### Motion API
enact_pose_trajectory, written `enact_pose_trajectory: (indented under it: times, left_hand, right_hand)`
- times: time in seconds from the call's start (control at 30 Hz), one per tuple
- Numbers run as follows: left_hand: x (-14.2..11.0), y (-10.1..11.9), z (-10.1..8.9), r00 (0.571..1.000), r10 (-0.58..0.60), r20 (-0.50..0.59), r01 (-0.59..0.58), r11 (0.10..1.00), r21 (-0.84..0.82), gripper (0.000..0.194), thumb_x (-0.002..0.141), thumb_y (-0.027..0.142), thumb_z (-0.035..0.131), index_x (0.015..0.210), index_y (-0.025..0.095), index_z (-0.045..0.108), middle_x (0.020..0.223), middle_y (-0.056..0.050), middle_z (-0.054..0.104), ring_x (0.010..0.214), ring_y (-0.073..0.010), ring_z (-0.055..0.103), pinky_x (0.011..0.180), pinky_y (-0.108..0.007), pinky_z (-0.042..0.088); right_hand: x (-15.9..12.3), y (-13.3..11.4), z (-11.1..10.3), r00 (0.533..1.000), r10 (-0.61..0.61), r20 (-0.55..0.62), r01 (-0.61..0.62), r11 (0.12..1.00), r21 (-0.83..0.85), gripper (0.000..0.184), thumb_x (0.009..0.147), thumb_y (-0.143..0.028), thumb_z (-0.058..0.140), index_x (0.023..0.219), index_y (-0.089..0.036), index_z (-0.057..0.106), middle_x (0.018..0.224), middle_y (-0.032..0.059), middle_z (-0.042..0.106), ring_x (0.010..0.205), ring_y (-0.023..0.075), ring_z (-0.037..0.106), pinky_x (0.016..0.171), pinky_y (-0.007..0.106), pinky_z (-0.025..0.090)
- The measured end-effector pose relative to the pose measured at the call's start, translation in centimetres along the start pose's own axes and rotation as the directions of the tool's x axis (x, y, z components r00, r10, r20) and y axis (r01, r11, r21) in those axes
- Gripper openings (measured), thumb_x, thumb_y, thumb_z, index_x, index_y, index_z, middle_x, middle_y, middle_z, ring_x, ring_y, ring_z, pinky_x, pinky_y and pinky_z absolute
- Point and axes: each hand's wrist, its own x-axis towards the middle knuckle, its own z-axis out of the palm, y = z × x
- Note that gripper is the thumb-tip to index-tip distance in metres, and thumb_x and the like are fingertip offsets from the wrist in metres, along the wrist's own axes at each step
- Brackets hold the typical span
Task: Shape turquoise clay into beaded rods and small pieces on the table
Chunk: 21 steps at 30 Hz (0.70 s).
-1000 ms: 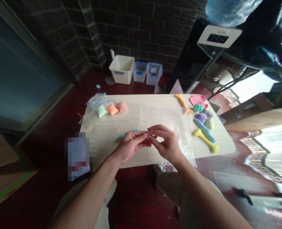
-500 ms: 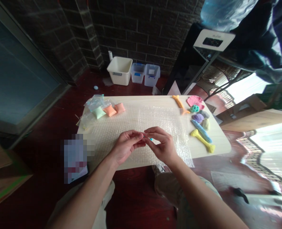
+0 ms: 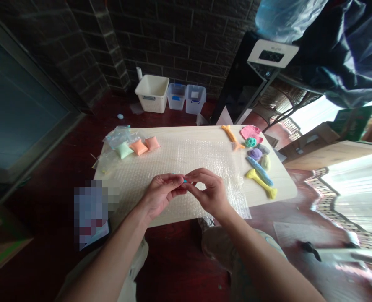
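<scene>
Both hands are over the near half of the desk (image 3: pixel 284 186), thumbs and fingertips brought together. The turquoise bit (image 3: pixel 185 180) sits right at the meeting point, mostly covered by fingers. The left hand (image 3: pixel 160 193) pinches it from one side, thumb on top. The right hand (image 3: pixel 209 191) pinches it from the other, its thumb and forefinger meeting at the bit and leaving a small gap behind the tips. A fleck of turquoise also shows past the left fingers; I cannot tell whether it belongs to the same piece.

Bubble wrap (image 3: pixel 201 155) spreads flat beneath the hands, and I can't tell whether they touch it. One corner of it hangs over the near edge, close to the right forearm. Both forearms cross that edge. Ahead of the hands, a broad stretch of wrap runs on, then a strip of wood up to the far edge.

The room sideways is bounded on the left by the green packet (image 3: pixel 123 150), orange packet (image 3: pixel 139 147) and pink packet (image 3: pixel 152 143), well apart from the left hand. On the right, the yellow bone (image 3: pixel 261 183) and blue strip (image 3: pixel 260 171) lie side by side, between the right hand and the desk's right edge.
</scene>
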Motion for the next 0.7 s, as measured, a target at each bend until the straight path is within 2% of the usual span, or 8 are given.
enact_pose_trajectory:
  times: [0.1, 0.2, 0.33, 0.43, 0.5, 0.6, 0.7]
  left_hand:
    - [0.1, -0.1, -0.2, 1.000, 0.010, -0.026, -0.010, 1.000, 0.025, 0.031, 0.061, 0.031, 0.101, 0.077, 0.014, 0.080, 0.082, -0.006, 0.080, 0.072, -0.0159, 0.074, 0.070, -0.028, 0.060]
    - [0.1, -0.1, -0.4, 0.999, 0.014, -0.036, -0.013, 0.999, 0.038, 0.034, 0.061, 0.031, 0.101, 0.077, 0.015, 0.077, 0.078, -0.005, 0.080, 0.070, -0.0158, 0.074, 0.067, -0.027, 0.059]
    - [0.1, 0.0, -0.4, 0.999, 0.018, -0.043, -0.015, 0.998, 0.056, 0.037, 0.061, 0.034, 0.101, 0.075, 0.015, 0.072, 0.071, -0.005, 0.079, 0.066, -0.0168, 0.075, 0.063, -0.026, 0.059]
    - [0.0, 0.0, -0.2, 0.998, 0.038, -0.053, -0.034, 0.996, 0.078, 0.036, 0.063, 0.038, 0.100, 0.075, 0.015, 0.075, 0.072, -0.007, 0.080, 0.065, -0.0177, 0.075, 0.063, -0.028, 0.060]
    - [-0.1, -0.1, -0.1, 0.997, 0.069, -0.040, -0.064, 0.992, 0.105, 0.034, 0.065, 0.038, 0.099, 0.080, 0.014, 0.080, 0.078, -0.008, 0.081, 0.069, -0.0184, 0.076, 0.069, -0.031, 0.061]
    - [-0.2, -0.2, -0.2, 0.998, 0.059, -0.003, -0.058, 0.984, 0.168, 0.034, 0.069, 0.036, 0.097, 0.091, 0.014, 0.084, 0.088, -0.011, 0.083, 0.076, -0.0189, 0.076, 0.078, -0.034, 0.062]
    - [-0.2, -0.2, -0.4, 1.000, 0.016, 0.020, -0.019, 0.982, 0.189, 0.031, 0.072, 0.034, 0.095, 0.093, 0.014, 0.085, 0.092, -0.012, 0.083, 0.081, -0.0195, 0.075, 0.081, -0.034, 0.061]
  right_hand:
    - [-0.2, -0.1, 0.0, 1.000, 0.007, 0.013, -0.007, 1.000, 0.000, 0.005, 0.093, -0.029, 0.079, 0.095, -0.024, 0.080, 0.092, 0.0060, 0.078, 0.085, 0.0205, 0.074, 0.075, 0.037, 0.062]
    - [-0.3, -0.3, -0.1, 0.999, 0.025, 0.040, -0.026, 1.000, 0.013, 0.016, 0.094, -0.026, 0.078, 0.109, -0.024, 0.080, 0.095, 0.0062, 0.079, 0.083, 0.0196, 0.074, 0.075, 0.036, 0.061]
    - [-0.3, -0.2, -0.2, 0.992, 0.051, 0.116, -0.062, 0.994, 0.092, 0.022, 0.098, -0.026, 0.071, 0.119, -0.026, 0.079, 0.106, 0.0084, 0.079, 0.094, 0.0209, 0.075, 0.081, 0.037, 0.062]
    - [-0.2, 0.2, -0.2, 0.992, 0.099, 0.077, -0.109, 0.983, 0.148, 0.018, 0.097, -0.029, 0.073, 0.113, -0.025, 0.081, 0.098, 0.0075, 0.079, 0.089, 0.0207, 0.075, 0.076, 0.037, 0.062]
    - [-0.1, 0.6, -0.2, 0.992, 0.119, 0.039, -0.123, 0.985, 0.119, 0.013, 0.094, -0.031, 0.077, 0.104, -0.024, 0.082, 0.093, 0.0068, 0.079, 0.085, 0.0206, 0.075, 0.073, 0.036, 0.061]
    - [-0.1, 1.0, -0.4, 0.996, 0.083, 0.029, -0.084, 0.996, 0.013, 0.009, 0.093, -0.032, 0.079, 0.094, -0.023, 0.082, 0.088, 0.0066, 0.079, 0.080, 0.0201, 0.075, 0.071, 0.035, 0.061]
    - [-0.1, 1.1, -0.5, 0.998, 0.023, 0.060, -0.019, 0.998, -0.060, 0.010, 0.095, -0.030, 0.076, 0.094, -0.023, 0.083, 0.088, 0.0068, 0.078, 0.078, 0.0193, 0.074, 0.069, 0.033, 0.061]
